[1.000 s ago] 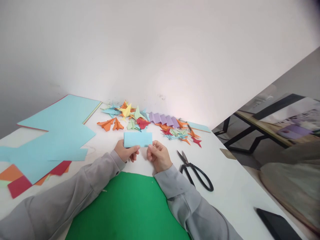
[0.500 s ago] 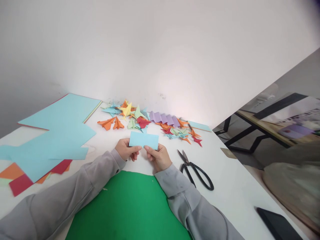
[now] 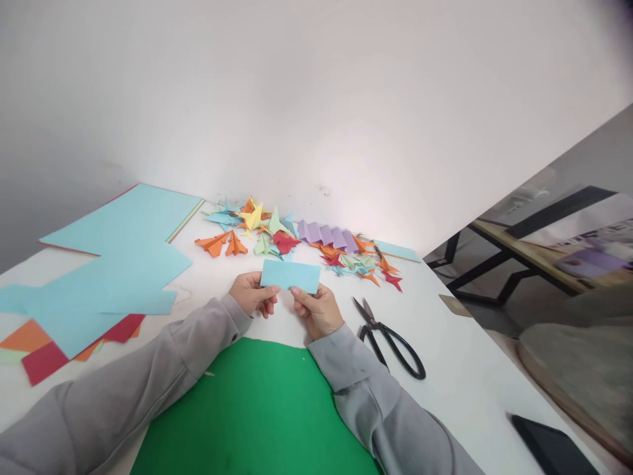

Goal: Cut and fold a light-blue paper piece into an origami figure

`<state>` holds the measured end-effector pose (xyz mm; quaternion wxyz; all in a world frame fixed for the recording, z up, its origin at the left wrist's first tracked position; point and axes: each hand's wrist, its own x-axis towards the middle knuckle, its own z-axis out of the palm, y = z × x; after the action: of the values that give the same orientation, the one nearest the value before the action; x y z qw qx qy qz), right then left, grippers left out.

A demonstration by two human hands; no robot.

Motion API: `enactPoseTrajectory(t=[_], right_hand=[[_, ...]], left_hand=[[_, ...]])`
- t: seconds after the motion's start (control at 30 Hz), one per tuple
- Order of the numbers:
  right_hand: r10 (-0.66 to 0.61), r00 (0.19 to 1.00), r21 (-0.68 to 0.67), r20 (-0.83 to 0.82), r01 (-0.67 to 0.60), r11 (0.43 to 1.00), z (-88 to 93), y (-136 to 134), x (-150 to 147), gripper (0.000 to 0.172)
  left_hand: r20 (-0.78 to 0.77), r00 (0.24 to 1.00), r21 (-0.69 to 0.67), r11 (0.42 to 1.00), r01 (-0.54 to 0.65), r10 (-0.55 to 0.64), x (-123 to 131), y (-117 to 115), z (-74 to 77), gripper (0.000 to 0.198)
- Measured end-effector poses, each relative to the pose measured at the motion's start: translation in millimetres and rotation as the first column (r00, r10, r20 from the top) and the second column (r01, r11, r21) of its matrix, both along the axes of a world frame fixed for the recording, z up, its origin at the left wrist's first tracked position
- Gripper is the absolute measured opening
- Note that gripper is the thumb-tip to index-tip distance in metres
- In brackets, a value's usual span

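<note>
A light blue rectangle of paper (image 3: 291, 274) is held up above the white table, its long side running left to right. My left hand (image 3: 254, 293) pinches its left end, thumb on the near face and fingers behind. At the right part of the lower edge, my right hand (image 3: 319, 309) grips it the same way. Below both hands lies a green sheet (image 3: 242, 409), partly under my forearms. Black-handled scissors (image 3: 388, 336) rest to the right of my right hand with their blades slightly apart.
Behind the hands lie several folded paper figures (image 3: 252, 216) and a pleated purple paper strip (image 3: 326, 235). Large light blue sheets (image 3: 133, 214) and a red paper piece (image 3: 44, 363) are on the left. A dark flat device (image 3: 551, 445) sits near the right edge.
Both hands and the blue paper have shifted very slightly to the right in view, the paper tilting a little. The grip looks the same.
</note>
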<state>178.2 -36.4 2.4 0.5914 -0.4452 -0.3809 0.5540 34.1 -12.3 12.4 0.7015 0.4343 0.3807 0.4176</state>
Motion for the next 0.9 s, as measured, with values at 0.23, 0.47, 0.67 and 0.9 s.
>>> enactPoseTrajectory(t=[0.23,0.47,0.67,0.9], right_hand=[[-0.01,0.999,-0.013,-0.038,0.009,1.0,-0.9,0.6,0.8,0.029],[-0.02,0.998,-0.006,-0.067,0.02,1.0,-0.2,0.4,0.9,0.031],[-0.021,0.985,-0.039,-0.171,0.015,0.999,2.5,1.9,3.0,0.03],[0.013,0.953,-0.079,-0.304,-0.039,0.996,3.4,5.1,7.7,0.032]], left_hand=[[0.024,0.998,-0.014,0.998,-0.059,0.06,-0.1,1.8,-3.0,0.043],[0.037,0.998,-0.057,0.998,-0.041,0.043,-1.1,1.7,0.3,0.045],[0.045,0.999,-0.059,0.998,0.014,-0.011,-2.3,3.7,0.7,0.035],[0.057,0.998,-0.082,0.997,0.006,-0.002,-4.3,5.0,-2.1,0.02]])
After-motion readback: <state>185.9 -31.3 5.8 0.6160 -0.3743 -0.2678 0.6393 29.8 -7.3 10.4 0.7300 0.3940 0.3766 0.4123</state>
